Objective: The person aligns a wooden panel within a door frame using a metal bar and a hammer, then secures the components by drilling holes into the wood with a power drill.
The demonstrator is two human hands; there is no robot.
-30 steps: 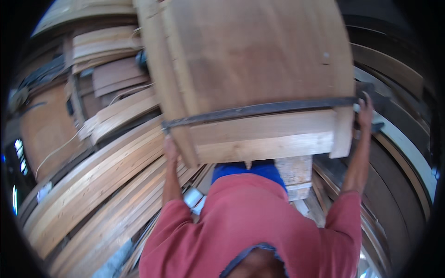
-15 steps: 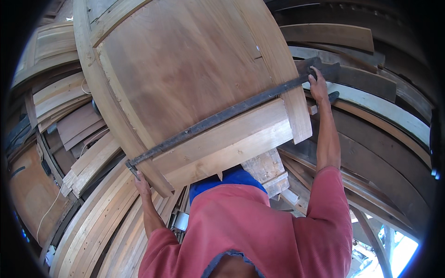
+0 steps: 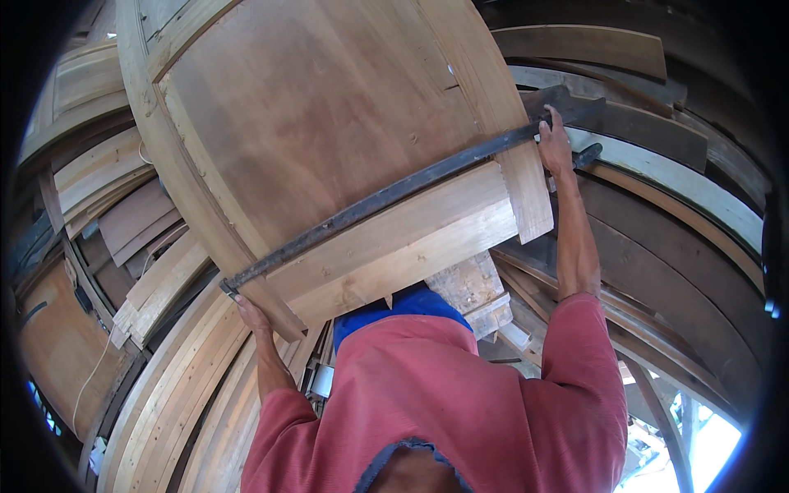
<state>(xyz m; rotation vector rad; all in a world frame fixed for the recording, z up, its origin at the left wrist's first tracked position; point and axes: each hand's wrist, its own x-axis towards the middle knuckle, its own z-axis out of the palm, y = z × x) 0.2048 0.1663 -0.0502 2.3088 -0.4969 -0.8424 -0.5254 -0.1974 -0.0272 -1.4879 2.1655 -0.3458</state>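
A long dark metal bar clamp point(image 3: 394, 195) lies across the lower part of a panelled wooden door point(image 3: 329, 99), slanting up to the right. My left hand point(image 3: 255, 317) is closed at the clamp's left end, beside the door's edge; its fingertips are partly hidden. At the clamp's right end, my right hand point(image 3: 555, 152) grips the bar past the opposite stile, fingers curled over it. Between the bar and my body, the door's pale bottom rail point(image 3: 403, 255) shows, with small knots and a small wedge-shaped tip below its near edge.
Long planks point(image 3: 173, 394) are stacked at the lower left, with shorter boards point(image 3: 164, 287) above them. Dark boards point(image 3: 657, 255) crowd the right side. A rough wooden block point(image 3: 470, 283) stands under the door near my waist. A thin cord point(image 3: 90, 374) hangs at the far left.
Door and clamp appear slightly higher and further left in the picture. My right fingers have shifted a little on the clamp's end, and both hands stay at the bar's ends.
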